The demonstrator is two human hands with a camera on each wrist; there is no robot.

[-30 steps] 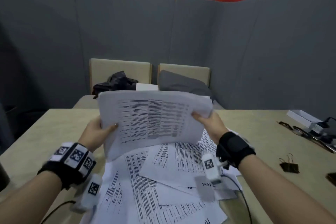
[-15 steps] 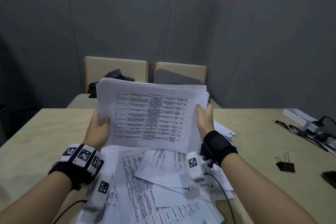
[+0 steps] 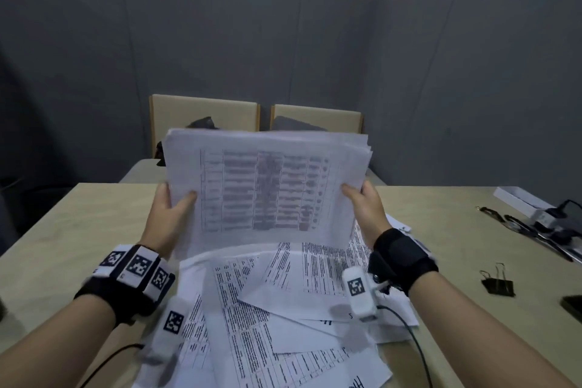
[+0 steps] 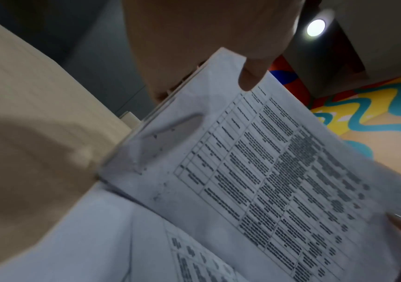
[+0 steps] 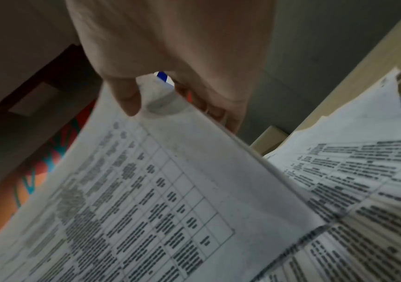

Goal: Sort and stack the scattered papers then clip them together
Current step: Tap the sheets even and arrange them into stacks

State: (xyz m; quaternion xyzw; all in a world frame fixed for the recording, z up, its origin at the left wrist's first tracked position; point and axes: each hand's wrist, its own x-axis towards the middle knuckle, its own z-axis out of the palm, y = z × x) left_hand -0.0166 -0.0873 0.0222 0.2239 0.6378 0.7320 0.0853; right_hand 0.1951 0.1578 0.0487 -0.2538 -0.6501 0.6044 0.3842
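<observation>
I hold a stack of printed sheets (image 3: 267,189) upright, its lower edge on the papers that cover the table. My left hand (image 3: 171,214) grips its left edge, thumb on the front page. My right hand (image 3: 362,205) grips the right edge the same way. The left wrist view shows the stack (image 4: 254,162) with my left hand (image 4: 218,63) pinching its corner; the right wrist view shows the stack (image 5: 146,190) pinched by my right hand (image 5: 170,91). Several loose printed sheets (image 3: 283,309) lie scattered and overlapping below. A black binder clip (image 3: 499,282) lies on the table to the right.
The beige table (image 3: 63,246) stretches left and right of the papers. At the far right lie a white box (image 3: 519,198), glasses and cables (image 3: 535,227), and a dark object (image 3: 573,305) at the edge. Two chairs (image 3: 204,116) and grey partition panels stand behind.
The stack has been tipped from tilted to upright and raised a little, its sheets squared between both hands. My hands shifted lower along its side edges.
</observation>
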